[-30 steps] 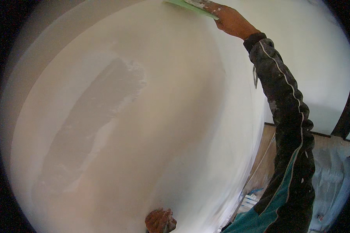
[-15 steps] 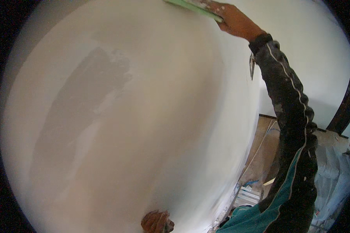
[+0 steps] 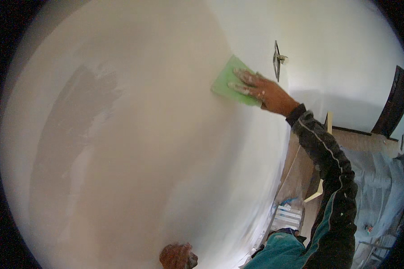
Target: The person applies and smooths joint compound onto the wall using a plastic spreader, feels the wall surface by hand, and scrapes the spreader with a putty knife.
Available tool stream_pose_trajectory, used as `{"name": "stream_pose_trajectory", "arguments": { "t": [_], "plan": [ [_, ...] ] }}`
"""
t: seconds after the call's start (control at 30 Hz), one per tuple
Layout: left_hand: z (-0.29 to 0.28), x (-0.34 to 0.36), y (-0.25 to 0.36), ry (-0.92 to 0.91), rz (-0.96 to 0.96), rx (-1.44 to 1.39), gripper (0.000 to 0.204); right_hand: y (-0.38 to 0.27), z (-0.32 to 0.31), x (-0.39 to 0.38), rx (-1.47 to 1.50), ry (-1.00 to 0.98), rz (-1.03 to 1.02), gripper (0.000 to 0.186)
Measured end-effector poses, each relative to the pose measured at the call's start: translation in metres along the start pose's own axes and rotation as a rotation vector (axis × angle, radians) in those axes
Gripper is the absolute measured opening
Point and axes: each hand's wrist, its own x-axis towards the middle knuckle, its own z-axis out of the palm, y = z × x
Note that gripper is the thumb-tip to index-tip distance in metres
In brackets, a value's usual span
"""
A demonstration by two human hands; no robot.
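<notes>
A flat, light green rectangular sanding pad point(image 3: 229, 85) lies against the pale wall point(image 3: 134, 148). My right hand point(image 3: 258, 89), dusted white, grips its right side, with the fingers stretched over the pad's face. That arm wears a dark sleeve with a light stripe and teal panel. At the bottom edge, my left hand point(image 3: 177, 256) is partly cut off by the frame. Its fingers look curled close to the wall, and I cannot make out what is in them. A darker grey patch point(image 3: 67, 134) marks the wall to the left.
Right of the wall surface, a dark metal bracket point(image 3: 277, 60) sticks out. Below lie a white slatted object point(image 3: 287, 217) and yellowish strips point(image 3: 316, 193) on the brown floor. Bluish plastic sheeting point(image 3: 375, 188) covers things at right, near a dark upright board point(image 3: 393, 103).
My right hand has brought the green sanding pad down from the top edge, turning its face into view. My left hand stays low, and the view has shifted slightly.
</notes>
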Motion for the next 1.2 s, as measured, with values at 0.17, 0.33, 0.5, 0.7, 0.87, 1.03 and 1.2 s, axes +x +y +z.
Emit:
{"name": "stream_pose_trajectory", "arguments": {
  "t": [0.17, 0.33, 0.5, 0.7, 0.87, 1.03, 1.2],
  "plan": [
    [0.041, 0.029, 0.012, -0.077, -0.057, 0.051, 0.018, 0.028, 0.03, -0.055, 0.038, -0.336, -0.034, 0.072],
    [0.063, 0.024, 0.0, -0.021, -0.262, -0.203, 0.017, 0.032, 0.027, -0.076, 0.632, -0.177, 0.48, 0.062],
    [0.083, -0.025, -0.04, -0.663, -0.168, 0.125, 0.023, 0.033, 0.003, 0.0, 0.666, 0.268, 0.392, 0.06],
    [0.074, 0.046, -0.025, -0.146, -0.075, 0.153, 0.012, 0.009, -0.022, 0.121, 0.082, 0.408, 0.269, 0.051],
    [0.1, 0.013, -0.041, -0.378, -0.428, 0.068, 0.017, -0.055, 0.003, 0.143, -0.278, 0.336, 0.263, 0.061],
    [0.094, 0.071, -0.039, 0.034, -0.083, 0.014, 0.012, -0.058, -0.027, 0.093, -0.105, 0.267, 0.129, 0.069],
    [0.106, 0.083, -0.054, 0.091, 0.039, -0.016, 0.012, 0.056, -0.049, 0.145, -0.329, 0.52, 0.056, 0.068]
  ]
}}
